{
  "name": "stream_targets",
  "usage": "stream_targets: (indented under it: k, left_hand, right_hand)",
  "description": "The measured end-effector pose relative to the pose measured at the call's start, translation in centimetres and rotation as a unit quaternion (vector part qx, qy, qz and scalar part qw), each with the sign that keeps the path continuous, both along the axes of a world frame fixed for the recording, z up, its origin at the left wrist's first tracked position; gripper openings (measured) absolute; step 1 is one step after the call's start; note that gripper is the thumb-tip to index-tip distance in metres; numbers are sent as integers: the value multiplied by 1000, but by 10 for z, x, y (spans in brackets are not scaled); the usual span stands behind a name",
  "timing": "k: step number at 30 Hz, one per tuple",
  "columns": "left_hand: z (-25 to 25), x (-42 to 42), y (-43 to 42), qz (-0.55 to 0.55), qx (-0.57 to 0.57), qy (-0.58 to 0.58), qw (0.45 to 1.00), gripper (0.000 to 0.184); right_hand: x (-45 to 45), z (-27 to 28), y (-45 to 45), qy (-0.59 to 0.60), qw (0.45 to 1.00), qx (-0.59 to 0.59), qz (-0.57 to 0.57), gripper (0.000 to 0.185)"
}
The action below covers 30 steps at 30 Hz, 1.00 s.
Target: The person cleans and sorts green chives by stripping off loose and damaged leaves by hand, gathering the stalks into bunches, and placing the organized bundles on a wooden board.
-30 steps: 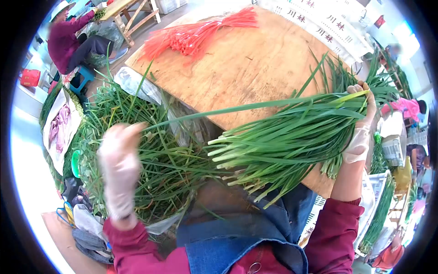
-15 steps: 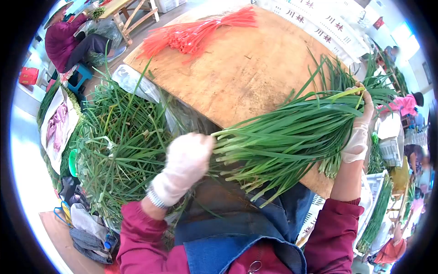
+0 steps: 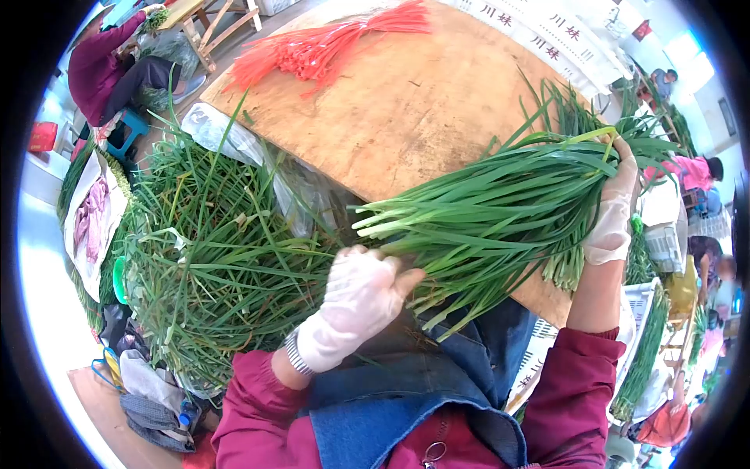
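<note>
A fanned bunch of green Chinese chives [image 3: 492, 199] hangs over the table's near edge, pale cut ends pointing left. My right hand [image 3: 621, 184], in a thin pale glove, is wrapped round its leafy end. My left hand [image 3: 361, 301], gloved too, is at the lower cut ends with fingers curled and thumb against the stems; what it pinches, if anything, is hidden. Left of it lies a heap of loose chives [image 3: 211, 273]. Another chive bundle [image 3: 564, 270] shows partly beneath the held bunch.
Red plastic strips [image 3: 320, 51] lie on the far part of the wooden table [image 3: 422, 117]. White printed boxes [image 3: 547, 39] stand behind it. Bags and cloth [image 3: 152, 391] sit at lower left. A person [image 3: 105, 70] sits at far left; others are at right.
My left hand has moved right and down from the upper cut ends to the lower ones. My right hand keeps its grip on the chives, and the view has shifted slightly.
</note>
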<state>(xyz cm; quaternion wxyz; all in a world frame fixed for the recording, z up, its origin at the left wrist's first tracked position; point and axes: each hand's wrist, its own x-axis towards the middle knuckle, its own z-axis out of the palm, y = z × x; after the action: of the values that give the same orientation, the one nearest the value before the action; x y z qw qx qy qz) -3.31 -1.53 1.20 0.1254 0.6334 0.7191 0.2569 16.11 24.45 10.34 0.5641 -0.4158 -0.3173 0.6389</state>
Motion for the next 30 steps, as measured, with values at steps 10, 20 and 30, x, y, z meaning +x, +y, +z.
stream_targets:
  k: [10,20,30]
  left_hand:
    - [-18,10,10,168,-73,-464,867,22]
    - [-11,-45,-45,245,231,-28,941,11]
    - [13,-115,-175,383,-70,380,839,27]
  right_hand:
    - [9,-2,6,22,999,28,40,23]
    - [-6,3,-4,-50,998,44,-12,19]
    - [13,-29,39,-92,994,-65,1,23]
